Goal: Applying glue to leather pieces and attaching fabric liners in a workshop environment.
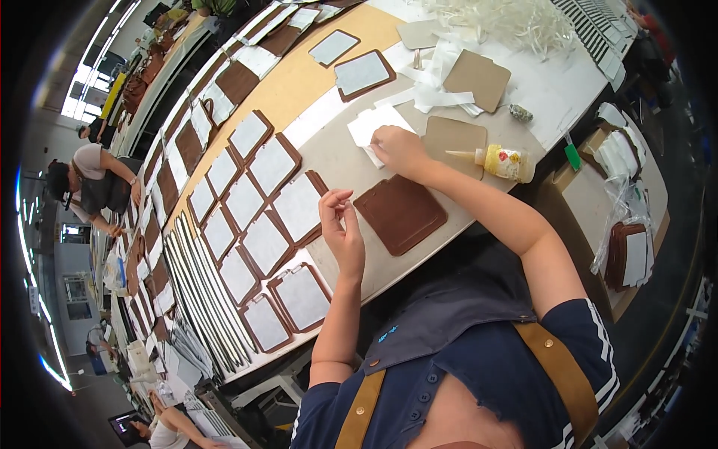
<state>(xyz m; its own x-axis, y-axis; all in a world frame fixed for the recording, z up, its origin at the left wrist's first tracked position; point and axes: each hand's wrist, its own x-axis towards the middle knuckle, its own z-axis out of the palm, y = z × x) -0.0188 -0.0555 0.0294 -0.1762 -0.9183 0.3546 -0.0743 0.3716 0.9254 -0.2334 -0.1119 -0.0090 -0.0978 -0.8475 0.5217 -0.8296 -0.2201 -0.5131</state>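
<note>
My right hand (pixel 404 153) reaches over a small stack of white sheets (pixel 383 123), its fingers pinched at the edge of a sheet. Just in front of it lies a brown leather panel (pixel 401 215) with rounded corners. My left hand (pixel 342 228) is raised at the panel's left side, fingers loosely bent and apart, with nothing visible in them. To the right of my right hand are a tan board (pixel 456 142) and a glue bottle (pixel 507 163) with a long nozzle, lying on its side.
Rows of brown panels with pale backing (pixel 258 198) cover the table's left side, beside long dark strips (pixel 202 292). Behind lie another board (pixel 477 78) and a heap of white shreds (pixel 516 26). A carton (pixel 598 202) stands right. A co-worker (pixel 97 176) is far left.
</note>
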